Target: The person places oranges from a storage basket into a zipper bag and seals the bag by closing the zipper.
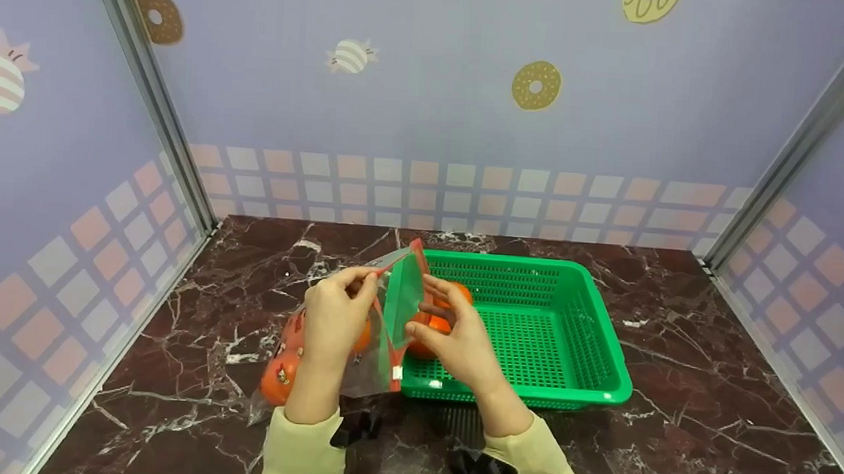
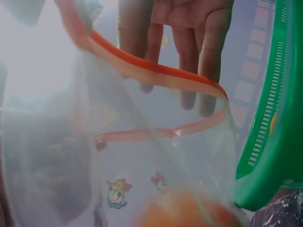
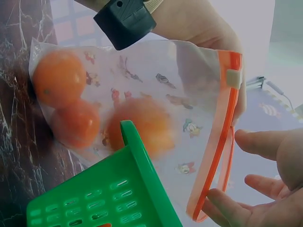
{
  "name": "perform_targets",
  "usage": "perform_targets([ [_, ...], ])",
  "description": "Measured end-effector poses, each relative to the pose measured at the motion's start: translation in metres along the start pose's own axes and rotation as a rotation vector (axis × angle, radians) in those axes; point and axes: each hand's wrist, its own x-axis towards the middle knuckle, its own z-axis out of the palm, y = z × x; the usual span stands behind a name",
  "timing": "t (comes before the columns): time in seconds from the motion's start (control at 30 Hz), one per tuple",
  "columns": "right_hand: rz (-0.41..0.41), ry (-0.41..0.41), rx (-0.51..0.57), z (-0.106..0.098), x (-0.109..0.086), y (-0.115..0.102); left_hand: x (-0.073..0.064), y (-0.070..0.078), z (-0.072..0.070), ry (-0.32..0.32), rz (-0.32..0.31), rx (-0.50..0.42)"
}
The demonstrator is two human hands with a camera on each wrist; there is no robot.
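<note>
I see left grip (image 1: 335,318) pinching bag (image 3: 189,109) at mouth; right grip (image 1: 465,344) spread, grasping nothing, touching opposite edge, likely keeping mouth gaping beside green basket (image 1: 610,336).

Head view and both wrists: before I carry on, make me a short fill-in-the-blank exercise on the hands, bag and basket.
1. The left hand pinches the clear bag, which overlaps the ____ edge of the basket in the head view.
2. The right hand is at the bag's mouth, which is ____ rather than sealed.
3. The basket is coloured ____.
4. The round fruits seen through the bag are coloured ____.

Missing words: left; open; green; orange.
</note>
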Motion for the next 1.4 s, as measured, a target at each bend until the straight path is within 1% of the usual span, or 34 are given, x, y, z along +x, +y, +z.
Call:
perform_targets([
  [0.27,-0.011,0.003,0.018,0.0001,-0.0003,0.0,0.0002,-0.0011,-0.0014,0.014,0.012,-0.006],
  [0.6,-0.013,-0.001,0.019,-0.0005,0.0,0.0016,0.0003,-0.0011,-0.0024,0.002,-0.014,-0.01],
  [0.8,-0.009,-0.004,0.03,-0.0008,0.0006,0.0031,0.0006,-0.0014,-0.003,0.005,-0.006,-0.011],
  [1.03,-0.01,0.006,0.003,-0.0027,0.0009,0.0027,0.002,-0.0033,-0.0051,0.017,-0.015,0.014],
  [1.13,0.004,0.013,-0.007,-0.0036,0.0012,0.0029,0.0024,-0.0046,-0.0061,0.024,-0.014,0.002],
  [1.4,0.001,0.036,-0.012,-0.0076,0.002,0.0018,0.0032,-0.0066,-0.0096,0.039,-0.029,-0.054],
])
